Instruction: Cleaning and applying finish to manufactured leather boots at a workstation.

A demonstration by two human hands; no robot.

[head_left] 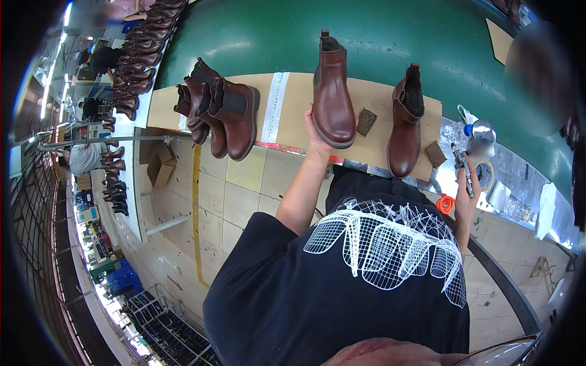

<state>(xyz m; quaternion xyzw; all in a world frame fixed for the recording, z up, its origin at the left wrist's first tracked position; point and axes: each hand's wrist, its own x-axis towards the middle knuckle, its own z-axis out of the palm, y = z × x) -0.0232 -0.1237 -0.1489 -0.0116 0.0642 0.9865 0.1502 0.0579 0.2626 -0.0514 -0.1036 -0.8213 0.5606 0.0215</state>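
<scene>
A brown leather ankle boot (334, 94) with elastic side panels stands upright on cardboard, its toe toward me. My left hand (315, 133) grips its lower left side near the sole; some of the fingers are hidden behind it. At the right, my right hand (467, 204) is closed around a slim dark-and-silver pen-shaped tool (469, 177), whose exact kind I cannot make out. Another brown boot (406, 125) stands between the two hands, touched by neither. A dark rough block (366, 122) lies between these boots, and a second brown block (435, 154) sits right of the other boot.
Several brown boots (235, 119) cluster on the cardboard (293, 91) at left. On the right are a tape roll (486, 175), a blue-capped container (482, 131) and an orange ring-shaped thing (445, 204). The green tabletop (256, 39) extends beyond. Rows of shoes (143, 61) line a far-left bench.
</scene>
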